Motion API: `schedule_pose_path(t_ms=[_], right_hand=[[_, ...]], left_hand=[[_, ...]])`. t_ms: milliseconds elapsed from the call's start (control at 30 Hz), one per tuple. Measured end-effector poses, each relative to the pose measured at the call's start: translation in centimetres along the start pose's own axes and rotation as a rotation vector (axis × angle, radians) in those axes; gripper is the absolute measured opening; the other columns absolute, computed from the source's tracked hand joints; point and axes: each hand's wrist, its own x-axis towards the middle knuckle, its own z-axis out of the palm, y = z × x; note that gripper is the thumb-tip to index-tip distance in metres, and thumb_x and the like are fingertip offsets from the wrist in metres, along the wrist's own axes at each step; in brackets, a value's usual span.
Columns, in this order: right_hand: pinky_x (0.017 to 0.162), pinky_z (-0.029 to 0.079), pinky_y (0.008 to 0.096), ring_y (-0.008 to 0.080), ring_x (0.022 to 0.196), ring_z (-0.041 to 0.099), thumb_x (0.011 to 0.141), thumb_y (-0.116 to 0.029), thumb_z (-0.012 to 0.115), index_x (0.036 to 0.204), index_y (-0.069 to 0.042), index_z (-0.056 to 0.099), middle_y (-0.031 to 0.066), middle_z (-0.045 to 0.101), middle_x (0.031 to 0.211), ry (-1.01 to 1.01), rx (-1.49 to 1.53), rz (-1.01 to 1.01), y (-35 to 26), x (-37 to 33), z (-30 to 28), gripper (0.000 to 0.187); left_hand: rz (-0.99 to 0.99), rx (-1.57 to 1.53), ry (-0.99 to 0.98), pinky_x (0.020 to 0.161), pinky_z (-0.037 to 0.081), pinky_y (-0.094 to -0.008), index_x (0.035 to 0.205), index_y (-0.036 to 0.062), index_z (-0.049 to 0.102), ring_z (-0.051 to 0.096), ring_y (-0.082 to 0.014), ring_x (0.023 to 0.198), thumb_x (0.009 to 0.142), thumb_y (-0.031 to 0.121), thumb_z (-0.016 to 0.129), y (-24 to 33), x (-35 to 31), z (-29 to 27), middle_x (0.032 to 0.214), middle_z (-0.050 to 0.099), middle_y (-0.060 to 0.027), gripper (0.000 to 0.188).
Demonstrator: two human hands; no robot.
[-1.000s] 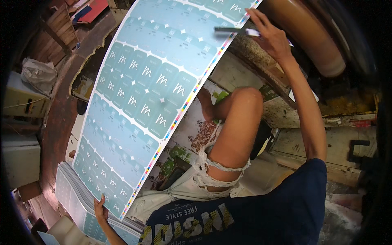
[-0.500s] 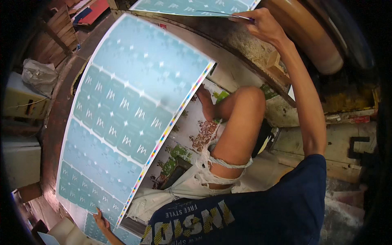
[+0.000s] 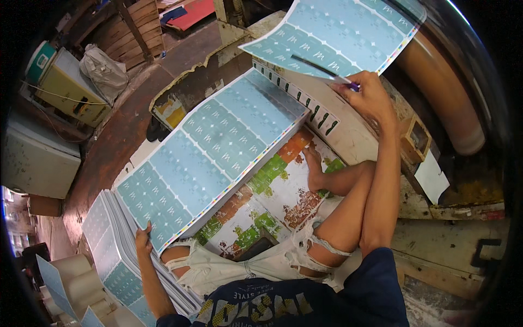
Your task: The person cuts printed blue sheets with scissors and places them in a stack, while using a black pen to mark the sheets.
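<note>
In the head view, the left hand (image 3: 143, 240) pinches the near left edge of the near printed sheet (image 3: 223, 136), thumb on top, apparently to steady it beside the paper stack (image 3: 111, 231). Farther right, the right hand (image 3: 371, 99) has its fingers closed round the handle of what look like scissors (image 3: 316, 66), the dark blade across the raised far printed sheet (image 3: 338, 32), probably for control.

Print workshop around me, thick stack of printed sheets (image 3: 104, 231) at my left, colour-bar-edged sheet (image 3: 222, 131) before me, big brown cylinder (image 3: 444, 103) at right.
</note>
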Motion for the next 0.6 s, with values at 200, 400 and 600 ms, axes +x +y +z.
schedule_pose_path(t_ms=[200, 400, 600], right_hand=[[0.056, 0.046, 0.0369, 0.0196, 0.053, 0.052, 0.079, -0.016, 0.07, 0.097, -0.004, 0.073, 0.0248, 0.061, 0.067, -0.053, 0.076, -0.022, -0.9, -1.1, 1.1, 0.022], [0.051, 0.041, 0.0363, 0.018, 0.048, 0.047, 0.078, -0.017, 0.071, 0.092, -0.001, 0.073, 0.0203, 0.057, 0.058, -0.163, 0.123, -0.001, -1.8, -1.1, 1.4, 0.021], [0.052, 0.043, 0.0388, 0.0246, 0.047, 0.051, 0.08, -0.021, 0.071, 0.085, 0.002, 0.071, 0.0238, 0.055, 0.058, -0.291, 0.087, 0.039, -2.9, -1.6, 2.2, 0.024]], left_hand=[[0.152, -0.028, -0.12, 0.09, 0.052, -0.0342, 0.131, -0.0065, 0.046, 0.063, -0.0222, 0.096, 0.092, 0.009, 0.063, -0.4, 2.2, 6.2, 0.104, 0.066, -0.0111, 0.045], [0.686, 1.008, 0.313, 0.108, 0.035, -0.0427, 0.146, -0.0103, 0.016, 0.049, -0.0388, 0.123, 0.061, 0.038, 0.092, -3.2, 1.1, 9.5, 0.14, 0.041, -0.0326, 0.124], [0.411, 1.297, 0.098, 0.119, 0.015, -0.0479, 0.143, -0.002, -0.028, 0.029, -0.0448, 0.139, 0.035, 0.038, 0.099, -5.3, -3.9, 13.7, 0.149, -0.002, -0.0426, 0.172]])
